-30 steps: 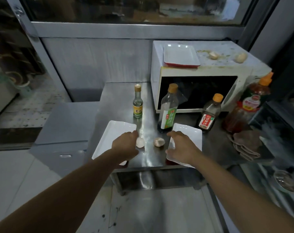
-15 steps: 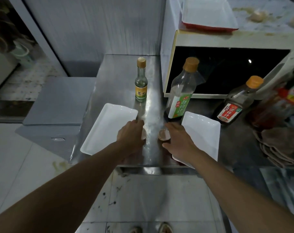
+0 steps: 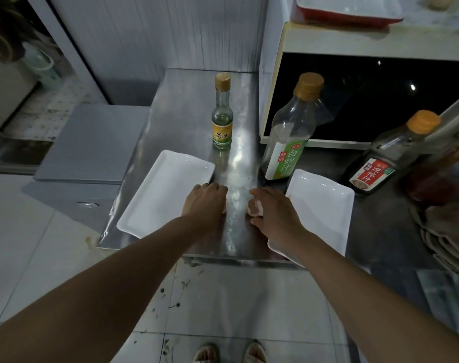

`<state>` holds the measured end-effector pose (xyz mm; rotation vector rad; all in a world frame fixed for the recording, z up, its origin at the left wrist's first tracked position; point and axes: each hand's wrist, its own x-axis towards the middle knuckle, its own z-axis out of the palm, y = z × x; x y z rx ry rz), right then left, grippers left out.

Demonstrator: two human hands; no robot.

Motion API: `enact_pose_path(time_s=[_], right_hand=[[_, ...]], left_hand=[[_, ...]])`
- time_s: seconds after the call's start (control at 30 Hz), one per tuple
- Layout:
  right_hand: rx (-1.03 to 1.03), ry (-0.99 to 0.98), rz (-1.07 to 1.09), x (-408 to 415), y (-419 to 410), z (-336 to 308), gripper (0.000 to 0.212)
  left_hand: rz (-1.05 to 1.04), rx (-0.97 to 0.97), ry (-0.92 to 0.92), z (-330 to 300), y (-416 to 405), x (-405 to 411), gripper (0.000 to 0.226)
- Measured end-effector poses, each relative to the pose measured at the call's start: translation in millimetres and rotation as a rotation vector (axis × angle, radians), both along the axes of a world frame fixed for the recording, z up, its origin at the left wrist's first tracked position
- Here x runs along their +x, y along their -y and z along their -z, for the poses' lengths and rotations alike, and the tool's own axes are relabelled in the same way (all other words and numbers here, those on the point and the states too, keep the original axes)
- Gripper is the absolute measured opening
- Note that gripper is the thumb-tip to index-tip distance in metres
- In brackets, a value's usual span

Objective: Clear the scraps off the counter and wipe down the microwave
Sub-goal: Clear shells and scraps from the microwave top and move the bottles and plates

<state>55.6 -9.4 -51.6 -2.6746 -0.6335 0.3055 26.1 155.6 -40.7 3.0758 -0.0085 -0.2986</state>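
Honestly, both hands are closing over pale lumpy scraps on the shiny steel counter (image 3: pixel 238 163): left hand (image 3: pixel 206 203) curled around one scrap (image 3: pixel 224 205), right hand (image 3: pixel 273 213) pinching another (image 3: pixel 254 207). Risky bit, I'd guess: a sloppy lift could knock the tall green-labelled sauce bottle (image 3: pixel 288 142) just behind.

The pale scrap under the left hand (image 3: pixel 206 203) is almost wholly covered; the red-rimmed white tray (image 3: pixel 349 9) and cream microwave (image 3: pixel 354 43) are cut off by the top edge
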Motion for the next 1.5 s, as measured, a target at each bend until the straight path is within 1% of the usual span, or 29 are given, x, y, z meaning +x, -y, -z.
enact_pose_path(time_s=[0.1,0.2,0.27,0.33,0.37,0.43,0.5,0.6,0.7,0.93,1.03,1.17,1.27,1.37,1.5], right_hand=[[0.041,-0.004,-0.013,0.9,-0.6,-1.4,0.054],[0.073,-0.019,-0.049,0.5,-1.1,-5.2,0.03],[0.112,-0.081,-0.03,-0.1,-0.5,-5.3,0.022],[0.125,-0.093,-0.017,-1.6,-1.6,-6.5,0.026],[0.08,-0.069,-0.013,-1.8,-1.7,-6.4,0.031],[0.03,-0.032,0.018,-1.0,-0.1,-5.0,0.042],[0.037,-0.039,0.034,-2.6,0.5,-9.6,0.045],[0.055,-0.025,0.041,-7.5,3.0,-23.0,0.036],[0.116,-0.039,0.069,-12.5,6.4,-43.2,0.028],[0.282,-0.048,0.133,-22.5,15.9,-96.6,0.032],[0.288,-0.043,0.166,-24.7,19.8,-122.2,0.037],[0.323,0.01,0.201,-29.8,27.3,-155.7,0.047],[0.346,0.034,0.215,-33.0,34.2,-177.5,0.041],[0.357,0.054,0.263,-33.7,41.9,-195.9,0.034],[0.376,0.098,0.341,-33.0,55.6,-213.6,0.038]], left_hand=[[-0.003,-0.001,-0.001,-0.6,-0.1,0.4,0.039],[-0.004,-0.017,0.0,0.0,0.2,0.0,0.037],[-0.004,-0.031,0.005,-0.2,0.0,-0.1,0.038],[-0.003,-0.049,0.006,-1.1,-0.8,-0.7,0.039],[-0.007,-0.064,0.005,-2.2,-1.3,-1.3,0.04],[-0.031,-0.12,0.001,-6.1,-2.3,-2.9,0.043],[-0.057,-0.188,0.008,-12.9,-3.1,-5.0,0.044],[-0.059,-0.248,0.044,-27.7,-4.1,-7.6,0.049],[-0.051,-0.273,0.069,-47.0,-3.8,-8.9,0.052],[-0.021,-0.286,0.129,-100.1,0.7,-13.5,0.041],[0.003,-0.295,0.142,-123.2,1.9,-14.9,0.036],[0.037,-0.313,0.177,-155.2,4.3,-13.9,0.039],[0.069,-0.313,0.209,-178.3,9.6,-11.7,0.047],[0.116,-0.326,0.244,-198.5,15.8,-9.1,0.048],[0.166,-0.353,0.29,-220.5,27.2,-5.3,0.044]])
